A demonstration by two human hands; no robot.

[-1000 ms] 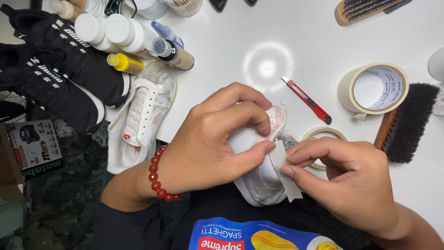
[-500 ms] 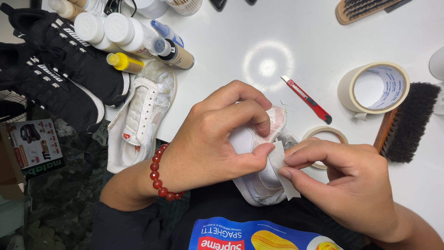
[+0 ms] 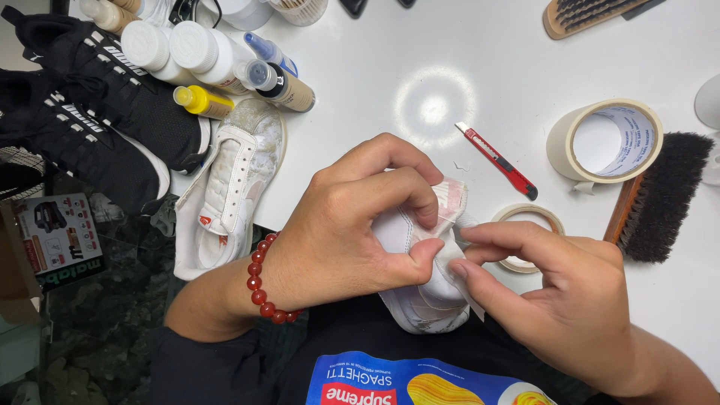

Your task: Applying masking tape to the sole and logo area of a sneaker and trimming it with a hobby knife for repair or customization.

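White shoe at table edge | left hand fingers clamp it | right hand fingers pinch tape strip

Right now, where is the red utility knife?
In the head view the red utility knife lies on the white table, right of centre, between the right hand below and the big roll of masking tape to its right.

White table — bottles upper left, black shoes at left edge, white shoe beside them. Red cutter center-right; tape roll & dark brush at right — wood brush top right.
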